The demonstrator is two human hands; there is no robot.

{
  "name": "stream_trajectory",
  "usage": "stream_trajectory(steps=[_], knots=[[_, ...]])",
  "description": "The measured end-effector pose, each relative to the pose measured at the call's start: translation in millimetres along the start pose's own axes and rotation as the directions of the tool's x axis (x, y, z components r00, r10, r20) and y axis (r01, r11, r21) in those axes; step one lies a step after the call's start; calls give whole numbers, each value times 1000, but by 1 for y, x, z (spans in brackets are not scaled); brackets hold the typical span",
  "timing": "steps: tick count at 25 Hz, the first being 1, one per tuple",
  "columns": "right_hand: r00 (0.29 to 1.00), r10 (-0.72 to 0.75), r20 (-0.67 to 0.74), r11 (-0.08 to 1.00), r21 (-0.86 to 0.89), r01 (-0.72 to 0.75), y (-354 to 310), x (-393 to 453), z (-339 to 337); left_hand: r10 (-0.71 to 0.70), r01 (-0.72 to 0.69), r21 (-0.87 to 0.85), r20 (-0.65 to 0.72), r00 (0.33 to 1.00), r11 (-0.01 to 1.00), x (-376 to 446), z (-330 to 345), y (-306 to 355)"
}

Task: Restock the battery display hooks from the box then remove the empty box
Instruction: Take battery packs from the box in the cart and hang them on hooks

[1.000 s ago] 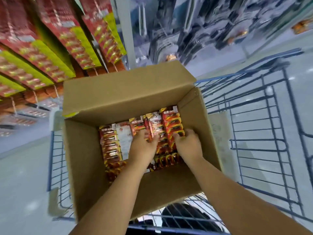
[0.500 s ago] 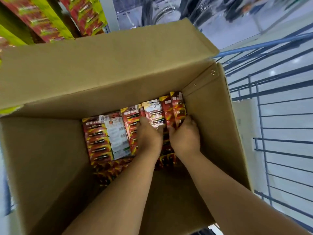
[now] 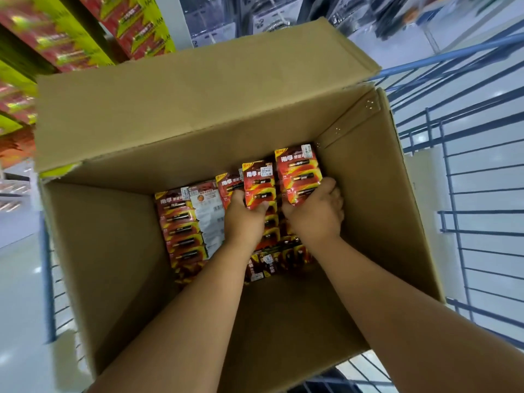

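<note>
A large open cardboard box (image 3: 113, 251) stands in a blue wire cart. Several red and yellow battery packs (image 3: 178, 219) lie at its bottom. Both my arms reach down into it. My left hand (image 3: 243, 219) grips a stack of battery packs (image 3: 259, 182), thumb over the front. My right hand (image 3: 314, 214) grips another stack of packs (image 3: 299, 171) beside the box's right wall, fingers curled round its edge. Both stacks are tilted up above the packs below.
The blue wire cart (image 3: 467, 194) surrounds the box on the right and left. Hanging red and yellow battery packs on the display (image 3: 85, 32) fill the upper left. The box's far flap (image 3: 198, 95) stands open toward the display. Pale floor lies around.
The view has closed in on the box. Both hands have closed round stacks of packs and raised them a little from the layer below.
</note>
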State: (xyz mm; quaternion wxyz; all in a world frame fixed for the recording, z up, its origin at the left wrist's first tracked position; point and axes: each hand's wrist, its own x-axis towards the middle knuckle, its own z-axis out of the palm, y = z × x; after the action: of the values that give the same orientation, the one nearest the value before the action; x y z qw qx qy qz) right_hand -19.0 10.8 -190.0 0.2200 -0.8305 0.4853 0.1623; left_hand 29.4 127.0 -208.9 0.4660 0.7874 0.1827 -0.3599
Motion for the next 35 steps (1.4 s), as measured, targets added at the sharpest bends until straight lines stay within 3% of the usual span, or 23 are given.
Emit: stream_trajectory(steps=[4, 8, 12, 17, 22, 25, 35], knots=[[999, -25, -44, 991, 129, 31, -7, -15, -27, 49, -48, -79, 17, 999, 996, -26, -24, 18], [996, -84, -3, 935, 345, 80, -18, -52, -56, 71, -70, -160, 3, 997, 985, -64, -64, 41], [984, -148, 103, 728, 684, 38, -41, -107, -94, 125, -121, -200, 8, 992, 972, -112, -122, 66], [956, -273, 105, 462, 886, 34, -93, -187, -155, 284, -287, -226, -47, 958, 931, -171, -209, 104], [913, -406, 35, 336, 935, 114, -160, -247, -210, 422, -442, -341, -135, 896, 830, -219, -309, 150], [868, -496, 10, 322, 931, 174, -195, -267, -242, 479, -512, -341, -181, 859, 789, -251, -354, 180], [636, -767, -86, 196, 912, 360, -314, -321, -351, 529, -726, -397, -503, 684, 561, -343, -439, 256]])
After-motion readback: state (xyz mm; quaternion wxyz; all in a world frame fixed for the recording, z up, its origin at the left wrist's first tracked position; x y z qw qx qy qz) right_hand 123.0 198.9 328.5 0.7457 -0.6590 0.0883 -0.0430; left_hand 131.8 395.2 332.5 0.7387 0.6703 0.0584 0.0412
